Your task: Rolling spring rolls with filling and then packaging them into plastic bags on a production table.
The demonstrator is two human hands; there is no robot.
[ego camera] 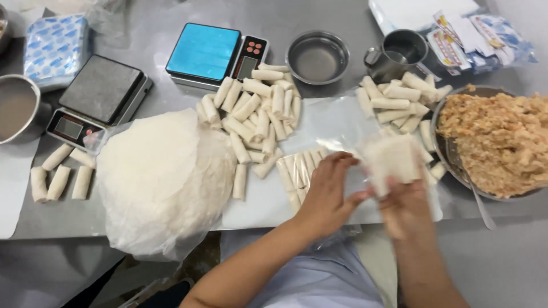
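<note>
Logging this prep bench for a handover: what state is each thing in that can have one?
Wrapper sheet: held up in the right hand, motion-blurred.
Left hand: resting on the bagged rolls.
Filling bowl: heaped full, spoon in it.
Small steel bowl: holds only a little clear liquid.
Blue-topped scale: nothing on its platform.
Wrapper stack: in opened plastic.

Blue-topped digital scale and grey digital scale on the steel table, near a small round metal bowl and metal mug
</note>
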